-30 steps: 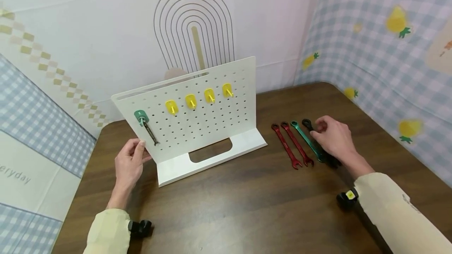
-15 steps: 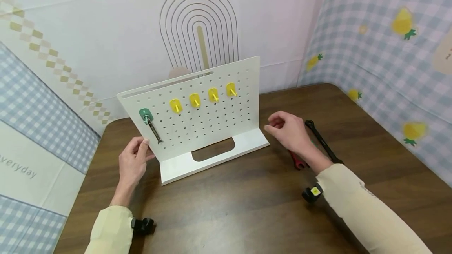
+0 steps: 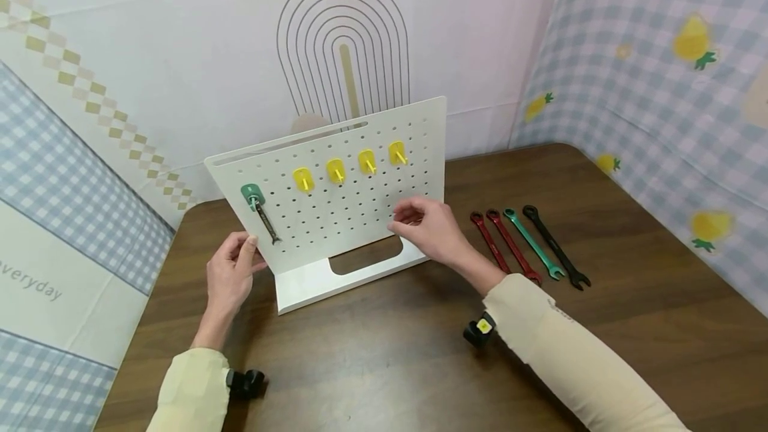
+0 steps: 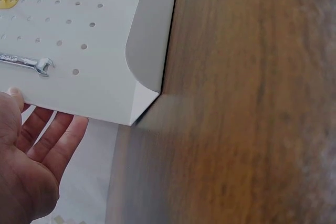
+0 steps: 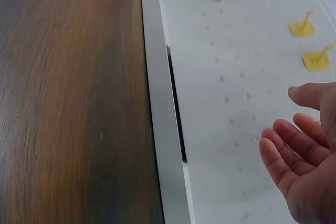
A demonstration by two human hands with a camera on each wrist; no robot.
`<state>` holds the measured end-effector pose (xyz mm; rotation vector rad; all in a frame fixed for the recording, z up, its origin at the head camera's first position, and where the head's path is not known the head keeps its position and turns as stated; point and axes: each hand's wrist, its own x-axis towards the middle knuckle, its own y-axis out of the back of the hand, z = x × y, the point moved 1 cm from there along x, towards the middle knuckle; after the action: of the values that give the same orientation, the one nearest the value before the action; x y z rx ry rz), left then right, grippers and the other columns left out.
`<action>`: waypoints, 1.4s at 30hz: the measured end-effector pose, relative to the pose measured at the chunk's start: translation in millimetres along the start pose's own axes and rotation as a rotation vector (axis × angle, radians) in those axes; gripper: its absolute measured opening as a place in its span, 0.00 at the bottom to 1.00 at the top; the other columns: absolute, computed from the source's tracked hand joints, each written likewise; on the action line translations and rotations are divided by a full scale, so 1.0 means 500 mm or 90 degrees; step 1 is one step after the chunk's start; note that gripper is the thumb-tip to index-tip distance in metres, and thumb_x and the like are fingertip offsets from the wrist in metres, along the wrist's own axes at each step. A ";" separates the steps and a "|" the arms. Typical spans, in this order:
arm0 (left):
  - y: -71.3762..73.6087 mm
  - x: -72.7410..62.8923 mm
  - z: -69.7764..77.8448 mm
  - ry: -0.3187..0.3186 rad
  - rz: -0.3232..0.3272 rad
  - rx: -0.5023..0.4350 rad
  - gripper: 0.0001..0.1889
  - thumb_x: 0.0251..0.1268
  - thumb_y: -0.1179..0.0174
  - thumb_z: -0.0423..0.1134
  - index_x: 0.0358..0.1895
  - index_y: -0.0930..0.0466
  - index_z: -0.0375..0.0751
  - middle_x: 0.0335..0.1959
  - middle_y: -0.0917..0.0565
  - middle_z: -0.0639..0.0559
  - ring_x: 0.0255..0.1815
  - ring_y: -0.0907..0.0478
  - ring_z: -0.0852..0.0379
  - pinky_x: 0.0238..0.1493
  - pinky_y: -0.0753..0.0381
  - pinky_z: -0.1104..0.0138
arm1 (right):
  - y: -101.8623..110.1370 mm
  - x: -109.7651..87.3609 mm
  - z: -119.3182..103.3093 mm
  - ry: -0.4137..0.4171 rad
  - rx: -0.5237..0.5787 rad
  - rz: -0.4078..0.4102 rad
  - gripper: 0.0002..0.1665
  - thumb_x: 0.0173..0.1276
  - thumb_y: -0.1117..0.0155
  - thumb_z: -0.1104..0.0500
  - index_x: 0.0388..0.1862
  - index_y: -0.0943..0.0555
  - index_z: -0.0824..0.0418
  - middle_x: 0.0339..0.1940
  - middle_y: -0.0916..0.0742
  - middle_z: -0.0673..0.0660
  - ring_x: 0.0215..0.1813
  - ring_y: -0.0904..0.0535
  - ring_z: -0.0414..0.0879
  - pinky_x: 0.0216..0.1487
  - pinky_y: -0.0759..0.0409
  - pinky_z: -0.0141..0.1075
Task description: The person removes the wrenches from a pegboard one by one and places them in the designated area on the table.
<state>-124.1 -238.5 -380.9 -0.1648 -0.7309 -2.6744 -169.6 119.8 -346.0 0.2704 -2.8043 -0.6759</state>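
Note:
A white pegboard [image 3: 336, 212] stands upright on its foot. My left hand [image 3: 231, 272] holds its left edge, thumb on the front face and the other fingers behind, as the left wrist view [image 4: 31, 156] also has it. On the board's left side a silver wrench [image 3: 265, 222] hangs from a green hook [image 3: 253, 195]. Several yellow hooks [image 3: 335, 171] run in a row to the right of it, bare. My right hand [image 3: 429, 229] hovers before the lower right of the board, fingers loosely bent and holding nothing; in the right wrist view thumb and fingers are apart.
Two red wrenches [image 3: 510, 242], a green wrench [image 3: 534, 245] and a black wrench [image 3: 555, 245] lie side by side on the wooden table [image 3: 384, 365], right of the board. Patterned cloth [image 3: 480, 32] hangs behind and at both sides.
My right hand has moved left from over the black wrench, past the other wrenches, to the front of the pegboard, carrying nothing. The left hand keeps its hold on the edge.

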 end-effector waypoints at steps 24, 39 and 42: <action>0.001 0.001 -0.001 -0.018 -0.006 -0.025 0.18 0.84 0.45 0.48 0.53 0.18 0.33 0.44 0.14 0.32 0.34 0.16 0.71 0.37 0.08 0.73 | -0.179 0.041 -0.102 0.025 0.182 -0.131 0.21 0.70 0.25 0.58 0.59 0.15 0.64 0.50 0.09 0.58 0.50 0.13 0.44 0.51 0.12 0.30; 0.001 0.000 -0.002 -0.024 -0.003 -0.024 0.19 0.83 0.44 0.49 0.52 0.18 0.33 0.44 0.13 0.31 0.34 0.15 0.70 0.38 0.07 0.70 | -0.229 0.059 -0.127 0.047 0.206 -0.164 0.23 0.72 0.27 0.60 0.63 0.16 0.63 0.61 0.11 0.60 0.59 0.12 0.49 0.57 0.12 0.30; 0.002 0.000 0.000 -0.024 -0.005 -0.023 0.20 0.83 0.45 0.50 0.52 0.19 0.33 0.44 0.13 0.32 0.34 0.15 0.70 0.38 0.08 0.71 | -0.234 0.063 -0.132 0.053 0.211 -0.169 0.22 0.72 0.28 0.62 0.64 0.16 0.63 0.62 0.12 0.60 0.62 0.13 0.52 0.58 0.12 0.31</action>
<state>-123.6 -238.9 -380.4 -0.2229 -0.6959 -2.6994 -167.1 -17.9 -337.6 0.7228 -2.8145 -0.2363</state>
